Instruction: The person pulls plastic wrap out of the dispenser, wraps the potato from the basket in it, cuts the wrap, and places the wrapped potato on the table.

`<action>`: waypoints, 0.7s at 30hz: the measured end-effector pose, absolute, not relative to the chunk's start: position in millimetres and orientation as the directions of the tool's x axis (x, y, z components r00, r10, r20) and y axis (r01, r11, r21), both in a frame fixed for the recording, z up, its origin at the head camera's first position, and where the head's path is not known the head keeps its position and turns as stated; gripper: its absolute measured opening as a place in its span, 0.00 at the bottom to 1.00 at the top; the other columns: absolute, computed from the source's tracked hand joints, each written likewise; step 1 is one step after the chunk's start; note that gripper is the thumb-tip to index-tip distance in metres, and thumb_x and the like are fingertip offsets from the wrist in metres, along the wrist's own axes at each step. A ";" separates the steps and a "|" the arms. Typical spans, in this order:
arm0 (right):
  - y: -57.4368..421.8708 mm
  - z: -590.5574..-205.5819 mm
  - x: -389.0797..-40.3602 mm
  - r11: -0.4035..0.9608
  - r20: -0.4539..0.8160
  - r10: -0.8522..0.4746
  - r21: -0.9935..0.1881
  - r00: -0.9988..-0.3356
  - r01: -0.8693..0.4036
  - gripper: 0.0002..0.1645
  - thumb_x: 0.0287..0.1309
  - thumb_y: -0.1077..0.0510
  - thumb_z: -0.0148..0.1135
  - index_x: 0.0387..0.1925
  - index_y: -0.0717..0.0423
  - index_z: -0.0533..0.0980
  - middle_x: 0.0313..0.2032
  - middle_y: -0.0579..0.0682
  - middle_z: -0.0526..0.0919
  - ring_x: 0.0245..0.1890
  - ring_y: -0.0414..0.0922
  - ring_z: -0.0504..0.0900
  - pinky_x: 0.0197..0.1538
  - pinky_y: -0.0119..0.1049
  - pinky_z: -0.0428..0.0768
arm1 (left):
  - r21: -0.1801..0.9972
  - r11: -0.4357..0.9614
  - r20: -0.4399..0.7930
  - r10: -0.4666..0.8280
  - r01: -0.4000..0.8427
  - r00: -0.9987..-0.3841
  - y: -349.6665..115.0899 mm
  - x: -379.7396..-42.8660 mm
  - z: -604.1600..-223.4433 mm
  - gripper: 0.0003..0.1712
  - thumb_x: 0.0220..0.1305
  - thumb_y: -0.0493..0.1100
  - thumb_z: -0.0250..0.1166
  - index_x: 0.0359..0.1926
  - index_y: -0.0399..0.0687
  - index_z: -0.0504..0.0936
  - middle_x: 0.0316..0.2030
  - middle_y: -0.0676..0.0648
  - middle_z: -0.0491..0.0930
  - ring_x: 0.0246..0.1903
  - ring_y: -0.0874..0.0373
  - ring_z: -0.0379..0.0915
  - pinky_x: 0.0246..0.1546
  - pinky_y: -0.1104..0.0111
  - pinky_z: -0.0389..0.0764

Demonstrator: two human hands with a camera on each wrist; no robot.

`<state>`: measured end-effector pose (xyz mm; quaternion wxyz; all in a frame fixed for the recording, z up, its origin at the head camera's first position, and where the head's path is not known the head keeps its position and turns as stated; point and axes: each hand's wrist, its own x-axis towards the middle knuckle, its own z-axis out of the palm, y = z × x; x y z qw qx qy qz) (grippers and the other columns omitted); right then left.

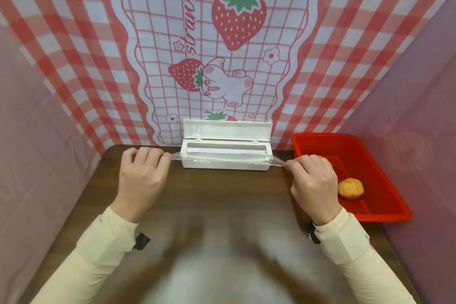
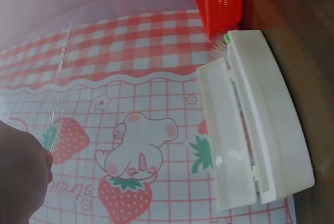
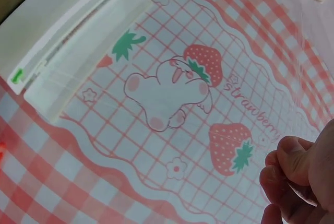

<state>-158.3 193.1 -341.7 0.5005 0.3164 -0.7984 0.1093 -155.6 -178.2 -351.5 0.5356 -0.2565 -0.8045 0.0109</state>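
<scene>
Pulled Taut at Both Ends

Curled closed, the left grip (image 1: 142,181) and right grip (image 1: 314,185) are each pinching an end of clear film (image 1: 228,159), apparently to hold it flat. The film is spanning the gap between them, above the surface (image 1: 228,198). Ahead, midway between the grips, a white box (image 2: 274,114) is standing with its lid (image 2: 225,135) open, likely for access. Just beside the right grip, a red basket (image 1: 397,198) is holding yellow, potato-like lumps (image 1: 351,188) within reach.

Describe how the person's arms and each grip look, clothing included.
The left sleeve and right sleeve are cream, plain and long, each with a boxy bulge near the wrist. A small black piece juts from each one's inner side. The left grip and right grip are ungloved.
</scene>
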 end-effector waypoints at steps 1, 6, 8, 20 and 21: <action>192.9 -340.2 -157.4 0.775 0.870 -0.395 0.143 -0.295 -0.616 0.10 0.64 0.66 0.56 0.30 0.66 0.81 0.28 0.62 0.81 0.25 0.61 0.76 0.28 0.53 0.74 | -0.291 0.869 0.856 0.423 0.400 -0.297 -178.4 -154.6 -349.5 0.11 0.73 0.31 0.51 0.35 0.31 0.79 0.32 0.36 0.77 0.30 0.38 0.73 0.32 0.47 0.72; 192.1 -335.5 -150.1 0.763 0.888 -0.377 0.135 -0.265 -0.633 0.08 0.61 0.66 0.58 0.30 0.66 0.81 0.28 0.62 0.81 0.25 0.61 0.76 0.28 0.53 0.74 | -0.302 0.871 0.854 0.428 0.386 -0.297 -178.9 -145.4 -341.3 0.12 0.73 0.31 0.52 0.35 0.31 0.80 0.32 0.35 0.79 0.31 0.38 0.74 0.34 0.46 0.72; 192.4 -335.0 -145.6 0.761 0.894 -0.368 0.133 -0.254 -0.635 0.07 0.60 0.66 0.59 0.30 0.66 0.82 0.28 0.62 0.82 0.24 0.61 0.76 0.27 0.53 0.74 | -0.309 0.870 0.856 0.430 0.383 -0.287 -178.4 -141.1 -339.9 0.11 0.73 0.31 0.52 0.35 0.31 0.80 0.31 0.36 0.79 0.31 0.38 0.74 0.34 0.46 0.73; 187.5 -358.9 -95.3 0.708 0.908 -0.380 0.165 -0.174 -0.686 0.16 0.58 0.70 0.48 0.25 0.64 0.81 0.23 0.55 0.79 0.18 0.53 0.72 0.21 0.43 0.67 | -0.318 0.855 0.898 0.410 0.410 -0.160 -173.8 -96.1 -361.7 0.11 0.68 0.29 0.53 0.29 0.34 0.78 0.28 0.38 0.78 0.26 0.42 0.74 0.27 0.47 0.71; 187.1 -363.5 -88.1 0.696 0.905 -0.392 0.174 -0.165 -0.697 0.17 0.57 0.72 0.45 0.24 0.64 0.81 0.23 0.54 0.78 0.18 0.52 0.71 0.21 0.42 0.65 | -0.320 0.850 0.899 0.412 0.419 -0.148 -173.9 -90.2 -366.5 0.11 0.68 0.30 0.53 0.29 0.34 0.78 0.27 0.39 0.78 0.25 0.42 0.74 0.26 0.47 0.70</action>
